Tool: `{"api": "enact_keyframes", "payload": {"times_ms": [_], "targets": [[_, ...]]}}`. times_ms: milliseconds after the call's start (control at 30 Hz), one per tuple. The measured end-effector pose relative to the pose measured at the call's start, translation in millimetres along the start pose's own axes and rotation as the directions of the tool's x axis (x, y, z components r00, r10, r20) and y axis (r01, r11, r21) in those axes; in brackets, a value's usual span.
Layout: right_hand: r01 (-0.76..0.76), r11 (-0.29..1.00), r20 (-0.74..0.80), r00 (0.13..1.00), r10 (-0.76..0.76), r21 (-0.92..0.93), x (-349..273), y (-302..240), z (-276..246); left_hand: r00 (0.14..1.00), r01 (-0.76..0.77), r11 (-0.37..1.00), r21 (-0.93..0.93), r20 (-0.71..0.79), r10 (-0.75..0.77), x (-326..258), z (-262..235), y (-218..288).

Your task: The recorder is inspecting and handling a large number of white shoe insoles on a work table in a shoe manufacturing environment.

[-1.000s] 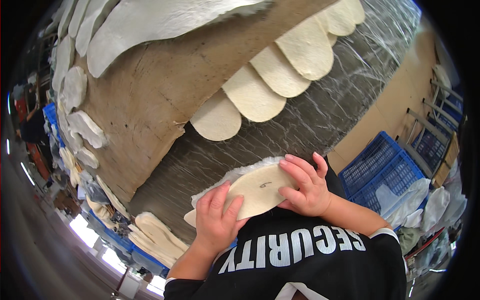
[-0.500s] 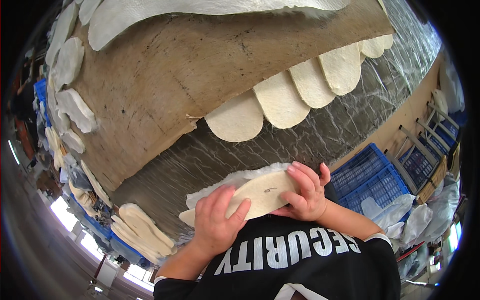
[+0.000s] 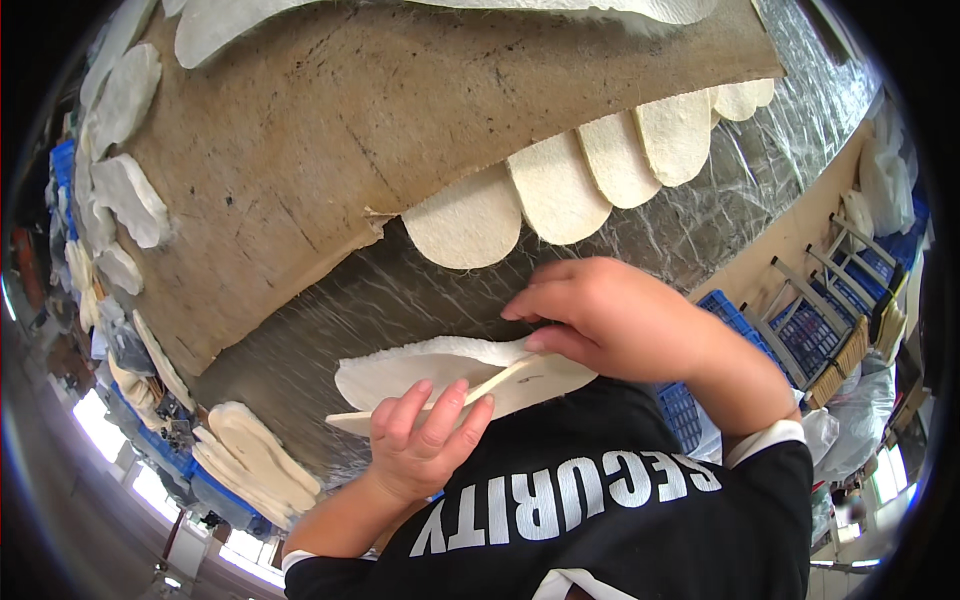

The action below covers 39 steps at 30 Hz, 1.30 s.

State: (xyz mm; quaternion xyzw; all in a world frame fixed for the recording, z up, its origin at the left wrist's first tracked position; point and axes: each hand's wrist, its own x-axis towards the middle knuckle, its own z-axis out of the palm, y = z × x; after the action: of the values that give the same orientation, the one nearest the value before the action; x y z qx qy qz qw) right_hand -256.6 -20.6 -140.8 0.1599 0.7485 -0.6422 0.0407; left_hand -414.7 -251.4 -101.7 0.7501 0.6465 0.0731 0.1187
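Note:
My left hand (image 3: 428,440) is closed around a cream felt insole (image 3: 530,388) that bears a small dark mark, its fingers lying over the front edge. Behind it lies a second insole piece, white with a fluffy rim (image 3: 415,362); the two pieces stand apart at the left and meet toward the right. My right hand (image 3: 590,315) is at the right end of the pair. Its thumb touches the upper edge near the fluffy rim, while its fingers curve above, apart from the thumb with nothing visible between them.
Beyond the hands, a row of cream insoles (image 3: 465,228) sticks out from under a brown sheet (image 3: 300,170) on a plastic-covered table (image 3: 330,320). White fluffy pieces (image 3: 130,200) lie at far left, stacked insoles (image 3: 250,455) at near left. Blue crates (image 3: 680,415) and a metal ladder (image 3: 790,310) stand right.
My right hand has let go of the insole's right end and moved up over its far edge. The insole has tilted, and the gap to the fluffy piece has widened.

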Motion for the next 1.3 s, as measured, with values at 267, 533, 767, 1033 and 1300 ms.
{"api": "enact_keyframes", "payload": {"times_ms": [267,533,767,1033,1300], "targets": [[-0.106,0.993,0.416,0.902,0.119,-0.055,29.7,7.6,3.3,0.992,-0.03,0.996,0.088,-0.116,0.04,-2.4,8.5,-3.2],[-0.098,0.944,0.179,0.971,0.161,-0.317,24.4,2.3,20.0,0.993,-0.025,0.999,0.028,-0.117,0.028,-3.4,6.5,0.7],[-0.103,0.971,0.083,0.989,0.123,-0.217,16.6,6.8,14.8,0.998,0.062,0.991,-0.12,0.01,-0.061,6.2,6.1,0.8],[-0.115,0.946,0.131,0.978,0.161,-0.302,15.0,-6.8,1.1,0.997,0.021,0.999,0.035,-0.07,-0.018,4.9,13.0,5.7],[-0.094,0.93,0.048,0.992,0.118,-0.357,14.4,2.7,13.0,0.994,0.108,0.978,-0.178,0.011,-0.108,12.2,11.2,3.2]]}}
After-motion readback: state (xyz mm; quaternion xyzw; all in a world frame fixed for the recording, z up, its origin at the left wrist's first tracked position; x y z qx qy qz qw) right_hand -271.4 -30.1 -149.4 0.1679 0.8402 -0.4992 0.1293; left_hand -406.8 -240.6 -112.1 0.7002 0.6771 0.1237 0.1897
